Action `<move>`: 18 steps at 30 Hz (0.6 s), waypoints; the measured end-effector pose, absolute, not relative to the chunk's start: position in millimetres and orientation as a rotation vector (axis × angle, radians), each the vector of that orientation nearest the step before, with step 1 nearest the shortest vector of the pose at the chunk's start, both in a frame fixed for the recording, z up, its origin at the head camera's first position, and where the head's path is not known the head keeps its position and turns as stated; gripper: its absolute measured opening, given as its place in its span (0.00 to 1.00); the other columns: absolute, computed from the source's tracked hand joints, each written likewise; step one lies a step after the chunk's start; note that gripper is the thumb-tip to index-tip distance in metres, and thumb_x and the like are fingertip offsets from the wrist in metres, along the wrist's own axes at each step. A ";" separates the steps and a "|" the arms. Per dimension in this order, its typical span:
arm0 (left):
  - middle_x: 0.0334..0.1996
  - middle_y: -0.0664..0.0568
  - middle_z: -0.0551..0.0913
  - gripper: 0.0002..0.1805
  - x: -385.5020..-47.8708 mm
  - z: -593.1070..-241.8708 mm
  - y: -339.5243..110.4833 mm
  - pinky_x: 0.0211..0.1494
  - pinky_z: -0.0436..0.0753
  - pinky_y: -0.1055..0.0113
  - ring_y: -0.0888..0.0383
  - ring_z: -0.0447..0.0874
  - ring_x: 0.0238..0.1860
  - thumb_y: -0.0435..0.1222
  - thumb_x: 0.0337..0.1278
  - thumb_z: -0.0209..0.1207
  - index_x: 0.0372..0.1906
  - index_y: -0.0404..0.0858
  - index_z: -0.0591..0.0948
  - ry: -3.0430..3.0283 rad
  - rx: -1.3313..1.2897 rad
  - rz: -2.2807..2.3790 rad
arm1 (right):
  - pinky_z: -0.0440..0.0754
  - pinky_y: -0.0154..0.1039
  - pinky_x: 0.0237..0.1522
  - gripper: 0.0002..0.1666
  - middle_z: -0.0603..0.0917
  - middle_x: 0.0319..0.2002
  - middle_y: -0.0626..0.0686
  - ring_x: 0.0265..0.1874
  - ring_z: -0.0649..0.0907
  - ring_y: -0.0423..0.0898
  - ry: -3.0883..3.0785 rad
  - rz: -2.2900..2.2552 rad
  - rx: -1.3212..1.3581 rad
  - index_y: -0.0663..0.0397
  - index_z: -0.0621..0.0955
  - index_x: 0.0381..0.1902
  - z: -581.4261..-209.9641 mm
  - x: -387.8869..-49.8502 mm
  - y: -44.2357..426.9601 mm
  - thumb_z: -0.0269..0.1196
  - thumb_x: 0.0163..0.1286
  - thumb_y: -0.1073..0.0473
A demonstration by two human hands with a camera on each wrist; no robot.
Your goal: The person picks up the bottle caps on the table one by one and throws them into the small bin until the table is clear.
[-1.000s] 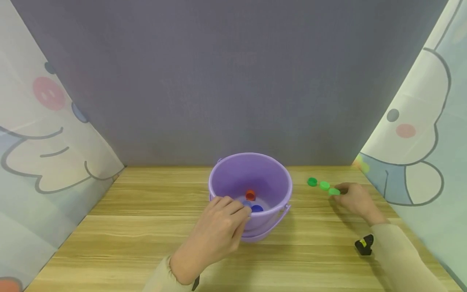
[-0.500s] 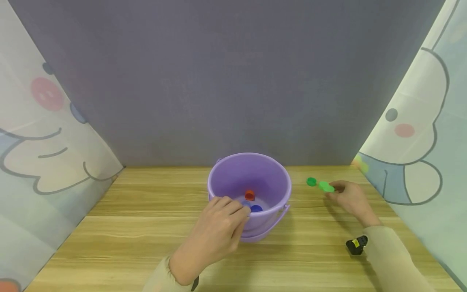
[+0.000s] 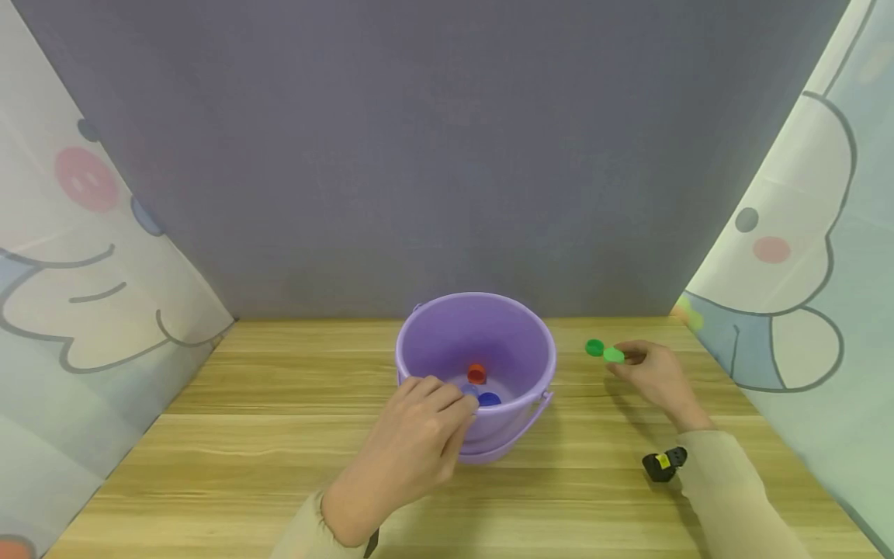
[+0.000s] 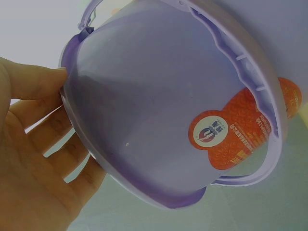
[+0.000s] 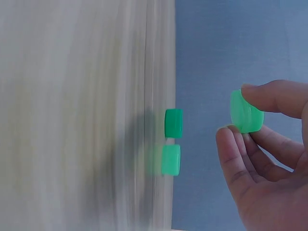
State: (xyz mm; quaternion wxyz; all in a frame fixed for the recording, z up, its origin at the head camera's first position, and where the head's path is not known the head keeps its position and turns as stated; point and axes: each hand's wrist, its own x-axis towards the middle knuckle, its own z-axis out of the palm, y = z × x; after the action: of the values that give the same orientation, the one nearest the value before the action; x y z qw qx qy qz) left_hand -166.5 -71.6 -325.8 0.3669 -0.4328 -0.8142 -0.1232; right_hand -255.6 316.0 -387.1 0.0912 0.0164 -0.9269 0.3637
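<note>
left hand grips purple bucket rim | right hand pinches light-green cap

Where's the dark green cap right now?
In the head view, the dark green cap lies on the table, right of the purple bucket. The right wrist view shows it beside a lighter green cap.

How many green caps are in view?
3: a pinched cap in the right hand, a darker cap and a lighter cap on the table. The bucket may hide more.
</note>
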 end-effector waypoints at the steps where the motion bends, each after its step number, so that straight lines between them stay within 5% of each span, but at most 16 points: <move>1: 0.31 0.58 0.82 0.03 -166.4 -325.6 -71.6 0.41 0.74 0.64 0.56 0.76 0.33 0.32 0.58 0.62 0.34 0.43 0.81 -2.094 -1.114 -0.320 | 0.83 0.49 0.41 0.31 0.83 0.50 0.70 0.48 0.82 0.64 -2.751 1.085 0.050 0.72 0.78 0.59 -387.2 -256.1 314.5 0.68 0.68 0.53; 18: 0.30 0.57 0.81 0.02 -164.6 -326.1 -71.4 0.41 0.75 0.64 0.56 0.77 0.33 0.32 0.60 0.60 0.35 0.42 0.81 -2.103 -1.116 -0.347 | 0.81 0.43 0.44 0.31 0.84 0.50 0.66 0.49 0.82 0.60 -2.705 1.197 0.101 0.69 0.78 0.60 -384.3 -259.9 287.2 0.69 0.68 0.52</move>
State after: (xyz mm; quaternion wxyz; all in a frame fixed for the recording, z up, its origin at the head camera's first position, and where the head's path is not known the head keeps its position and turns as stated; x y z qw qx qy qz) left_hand -164.6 -71.4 -326.1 0.3598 -0.4327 -0.8156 -0.1345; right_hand -259.9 287.2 -384.3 0.0907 0.0339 -0.9102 0.4026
